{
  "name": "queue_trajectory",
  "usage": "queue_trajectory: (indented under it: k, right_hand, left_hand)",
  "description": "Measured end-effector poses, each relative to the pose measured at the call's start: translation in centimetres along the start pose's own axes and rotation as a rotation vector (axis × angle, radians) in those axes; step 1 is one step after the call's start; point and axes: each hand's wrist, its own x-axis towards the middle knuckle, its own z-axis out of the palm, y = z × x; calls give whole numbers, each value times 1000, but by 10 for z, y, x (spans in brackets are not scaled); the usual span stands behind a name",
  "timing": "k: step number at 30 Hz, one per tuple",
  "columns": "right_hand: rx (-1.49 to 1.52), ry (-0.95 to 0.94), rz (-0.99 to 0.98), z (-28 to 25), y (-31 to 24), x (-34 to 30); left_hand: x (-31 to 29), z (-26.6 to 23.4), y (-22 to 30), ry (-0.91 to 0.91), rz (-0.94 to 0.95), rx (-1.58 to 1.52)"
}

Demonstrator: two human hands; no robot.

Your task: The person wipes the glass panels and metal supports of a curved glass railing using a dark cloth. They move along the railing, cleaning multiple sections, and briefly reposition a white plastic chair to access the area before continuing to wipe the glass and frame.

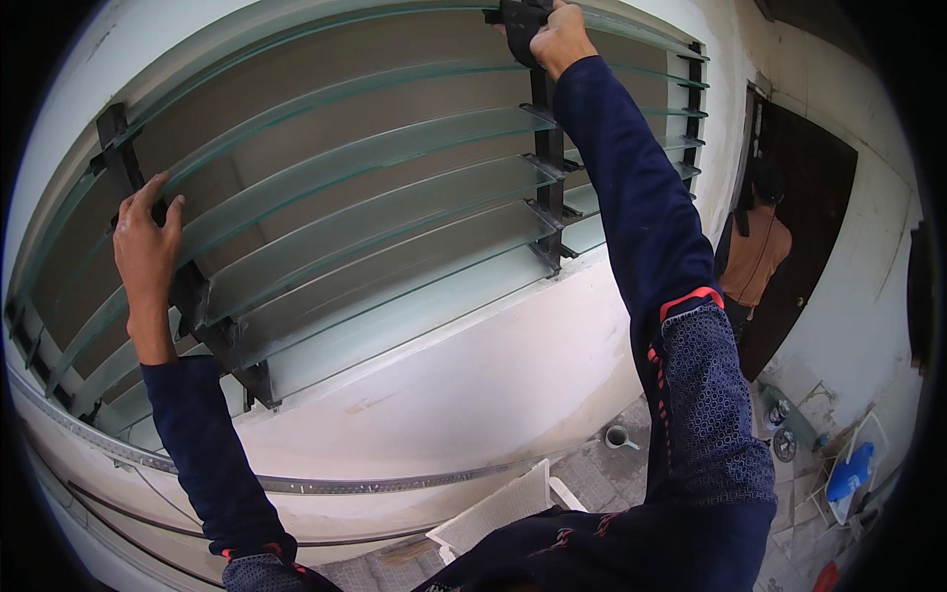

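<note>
A louvre window with long greenish glass slats [375,163] fills the upper left, its slats set in black upright frames. At the top, my right hand [564,39] is closed on a black cloth [523,22], pressed near the top slat where it meets the middle black upright [546,148]. My left hand [148,232] is raised beside the left black upright [123,163], thumb and fingers apart, fingertips close to a slat edge. Whether those fingertips touch the upright or the glass I cannot tell. Both arms wear dark blue sleeves.
Below the window runs a white wall [444,380] with a perforated metal strip [365,485] under it. A cup [618,436] stands on the tiled floor. At right, another person [758,247] faces a dark door [804,187]. A chair [856,464] with a blue item stands lower right.
</note>
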Motion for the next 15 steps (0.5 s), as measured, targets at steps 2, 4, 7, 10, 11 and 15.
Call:
queue_trajectory:
  k: [2,4,7,10,11,15]
  right_hand:
    - [-27,148,-49,13,10,-9]
    - [-54,296,-94,25,29,-29]
    - [-2,130,-38,55,70,-60]
    - [113,66,115,90,112,-90]
    - [142,49,172,102,127,-101]
    - [359,23,465,156,195,-135]
  left_hand:
    - [-1,0,1,7,16,-3]
    - [-1,1,1,16,28,0]
    - [-2,2,0,50,55,15]
    - [-3,5,0,84,74,5]
    - [-4,6,-1,91,77,3]
    - [-5,11,-4,122,95,20]
